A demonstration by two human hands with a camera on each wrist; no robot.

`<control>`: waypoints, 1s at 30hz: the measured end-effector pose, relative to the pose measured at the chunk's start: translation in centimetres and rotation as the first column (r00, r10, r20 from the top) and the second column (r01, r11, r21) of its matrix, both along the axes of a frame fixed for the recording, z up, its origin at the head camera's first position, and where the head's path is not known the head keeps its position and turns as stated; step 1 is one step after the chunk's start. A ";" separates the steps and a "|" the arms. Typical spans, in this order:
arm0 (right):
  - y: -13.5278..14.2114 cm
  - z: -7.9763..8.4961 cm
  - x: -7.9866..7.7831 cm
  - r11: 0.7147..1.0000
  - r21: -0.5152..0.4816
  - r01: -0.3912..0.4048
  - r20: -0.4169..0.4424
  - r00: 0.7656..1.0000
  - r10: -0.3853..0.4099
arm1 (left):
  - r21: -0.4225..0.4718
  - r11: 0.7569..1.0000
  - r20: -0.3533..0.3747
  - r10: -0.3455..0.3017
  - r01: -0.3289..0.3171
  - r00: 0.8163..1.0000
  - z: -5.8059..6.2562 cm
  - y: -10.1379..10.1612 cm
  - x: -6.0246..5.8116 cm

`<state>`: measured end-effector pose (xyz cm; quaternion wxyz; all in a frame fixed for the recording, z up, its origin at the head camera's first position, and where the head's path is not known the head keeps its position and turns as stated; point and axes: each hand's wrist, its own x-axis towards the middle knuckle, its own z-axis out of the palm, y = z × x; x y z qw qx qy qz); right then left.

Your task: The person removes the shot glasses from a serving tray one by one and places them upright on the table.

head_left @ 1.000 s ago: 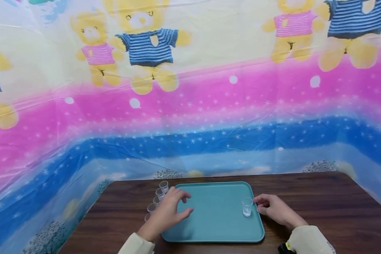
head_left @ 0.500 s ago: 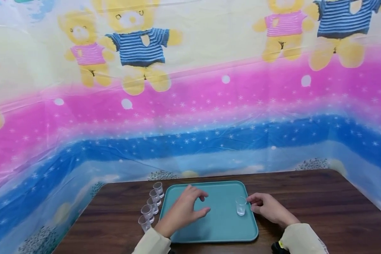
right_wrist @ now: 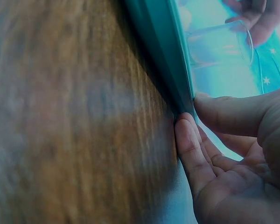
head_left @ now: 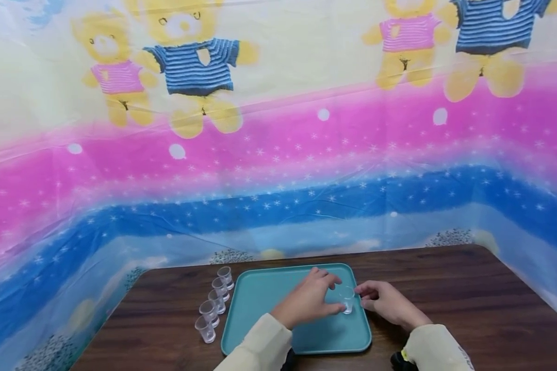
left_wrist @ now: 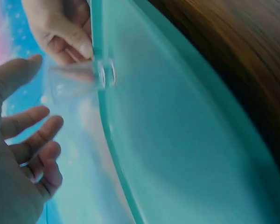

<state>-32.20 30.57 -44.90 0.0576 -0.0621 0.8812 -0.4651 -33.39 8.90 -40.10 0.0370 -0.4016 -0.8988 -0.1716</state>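
Note:
A small clear plastic cup (head_left: 347, 304) stands upright on the right side of the teal tray (head_left: 252, 299). My left hand (head_left: 306, 299) is over the tray, thumb and fingers spread on the near side of that cup. In the left wrist view a gap shows between those fingers and the cup (left_wrist: 74, 79). At the tray's right edge, my right hand (head_left: 390, 305) pinches the rim: in the right wrist view the thumb lies on the inner side and the index finger on the outer side. The cup (right_wrist: 219, 44) stands just beyond that thumb.
Several more clear cups (head_left: 205, 330) stand in a slanting row on the table left of the tray. The dark wooden table (head_left: 445, 288) extends beyond the tray on both sides. A printed bear-pattern cloth (head_left: 278, 154) hangs behind the table.
My left hand has moved right across the tray, from near the row of cups to the single cup. My right hand stays at the tray's edge. The head view has shifted slightly.

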 end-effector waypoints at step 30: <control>0.3 0.0 0.2 1.000 -0.019 -0.015 0.006 1.000 0.015 | 0.106 0.993 -0.021 0.049 -0.047 0.999 0.1 -3.0 0.3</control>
